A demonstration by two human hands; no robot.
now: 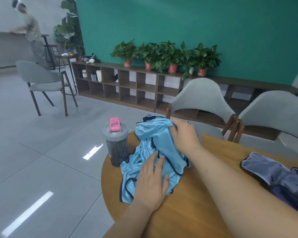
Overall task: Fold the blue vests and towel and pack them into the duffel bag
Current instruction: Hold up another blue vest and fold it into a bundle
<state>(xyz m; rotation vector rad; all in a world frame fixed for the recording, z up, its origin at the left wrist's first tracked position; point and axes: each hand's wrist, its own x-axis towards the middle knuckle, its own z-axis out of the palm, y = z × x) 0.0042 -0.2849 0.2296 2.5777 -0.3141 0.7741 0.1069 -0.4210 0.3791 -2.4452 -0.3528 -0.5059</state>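
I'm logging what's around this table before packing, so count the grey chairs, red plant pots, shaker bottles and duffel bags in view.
Grey chairs: 3
Red plant pots: 4
Shaker bottle: 1
Duffel bag: 1
Total: 9
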